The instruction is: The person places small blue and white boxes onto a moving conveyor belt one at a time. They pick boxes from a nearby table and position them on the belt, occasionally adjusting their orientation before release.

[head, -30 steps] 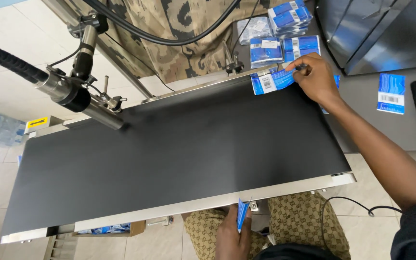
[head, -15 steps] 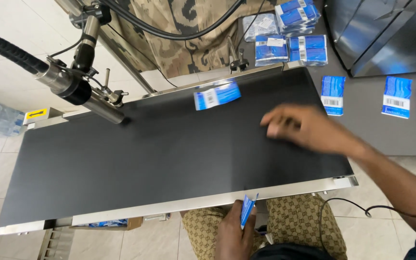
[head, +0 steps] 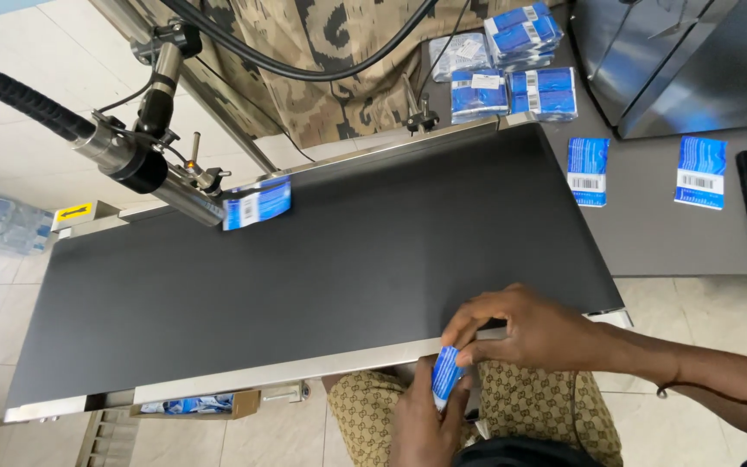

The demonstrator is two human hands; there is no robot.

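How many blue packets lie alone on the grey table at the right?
2: one blue packet close to the black belt, another blue packet further right. The stacks behind are not counted.

Right hand (head: 525, 333) low at the near edge, palm down, fingers curled and pinched together at their tips on the left. Its forearm runs off to the right, bare, a thin band at the wrist. Left hand (head: 425, 419) comes up from below, back toward the camera, fingers closed in a grip, just under the right fingertips. Both hands nearly touching.
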